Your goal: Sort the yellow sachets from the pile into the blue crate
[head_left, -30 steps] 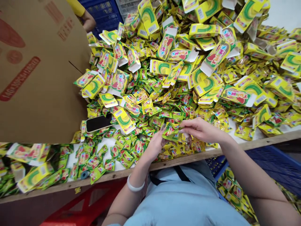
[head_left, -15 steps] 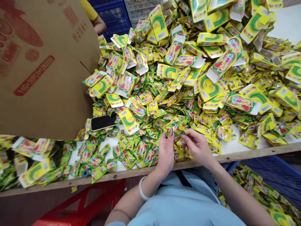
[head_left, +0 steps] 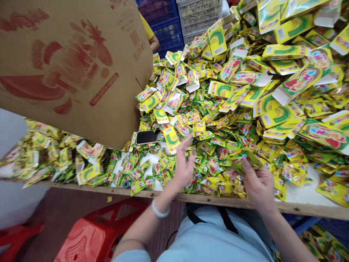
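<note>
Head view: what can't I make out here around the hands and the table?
- Right hand: the sachets it holds are motion-blurred; count unreadable.
- Left hand: blurred; whether it grips anything is unclear.
- Phone: partly covered by sachets.
- Cardboard box: hides the table behind it; cut by the frame edge.
- Box print: too small to read.

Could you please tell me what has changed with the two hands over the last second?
The hands have parted: the left hand let go and now spreads open over the loose sachets, while the right hand carried the green sachet rightward. The phone stayed put.
</note>
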`<state>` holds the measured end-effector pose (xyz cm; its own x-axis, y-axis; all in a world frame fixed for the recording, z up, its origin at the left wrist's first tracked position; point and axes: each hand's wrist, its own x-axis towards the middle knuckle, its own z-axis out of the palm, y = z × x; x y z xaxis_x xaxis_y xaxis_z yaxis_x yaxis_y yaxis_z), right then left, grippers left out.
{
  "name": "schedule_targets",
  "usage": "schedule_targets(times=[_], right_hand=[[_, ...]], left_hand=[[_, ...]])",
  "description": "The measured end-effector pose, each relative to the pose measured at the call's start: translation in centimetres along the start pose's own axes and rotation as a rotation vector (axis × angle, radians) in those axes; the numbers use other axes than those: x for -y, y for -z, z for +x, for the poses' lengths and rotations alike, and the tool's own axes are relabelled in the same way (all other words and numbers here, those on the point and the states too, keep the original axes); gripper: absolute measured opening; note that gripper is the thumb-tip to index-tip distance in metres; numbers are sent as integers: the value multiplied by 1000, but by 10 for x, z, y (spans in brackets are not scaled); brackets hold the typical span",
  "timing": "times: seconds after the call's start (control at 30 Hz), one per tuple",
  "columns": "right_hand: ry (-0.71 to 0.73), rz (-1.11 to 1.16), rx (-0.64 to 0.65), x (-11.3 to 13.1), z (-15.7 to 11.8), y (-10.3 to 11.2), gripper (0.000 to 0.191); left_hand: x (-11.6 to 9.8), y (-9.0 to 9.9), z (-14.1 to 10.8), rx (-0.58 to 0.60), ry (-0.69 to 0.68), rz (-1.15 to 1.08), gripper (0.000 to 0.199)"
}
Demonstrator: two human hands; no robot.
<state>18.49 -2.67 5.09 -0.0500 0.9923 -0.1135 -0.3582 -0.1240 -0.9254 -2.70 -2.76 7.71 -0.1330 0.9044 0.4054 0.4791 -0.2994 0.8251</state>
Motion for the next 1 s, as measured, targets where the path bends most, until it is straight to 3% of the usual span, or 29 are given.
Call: schedule_targets(times=[0.07,0.13,0.2,0.27,0.37,0.5,0.63,0.73,0.87,1.0], right_hand=[[-35,-45,-16,4,5,15,16],[-74,-48,-37,6,9,24,19],[-105,-9,-45,6,10,27,24],[-118,27,-43,8,9,26,28],[-103,37,-21,16,9,25,29],[-1,-62,20,36,16,23,28],[147,-136,108,55,23,2,22],[293,-201,227,66,27,-15,16],[562,-518,460,71,31,-17,15],[581,-961,656,79,28,-10,26]], left_hand=[[25,50,26,149,-46,493,46],[46,89,51,319,-82,799,55],[60,110,70,537,-180,906,61],[62,115,80,692,-270,896,62],[46,103,79,658,-312,736,59],[15,61,53,576,-238,268,57],[-5,7,21,476,124,-219,43],[-18,-22,5,497,343,-476,40],[-34,-31,-1,482,353,-564,47],[-37,-27,1,604,363,-493,71]])
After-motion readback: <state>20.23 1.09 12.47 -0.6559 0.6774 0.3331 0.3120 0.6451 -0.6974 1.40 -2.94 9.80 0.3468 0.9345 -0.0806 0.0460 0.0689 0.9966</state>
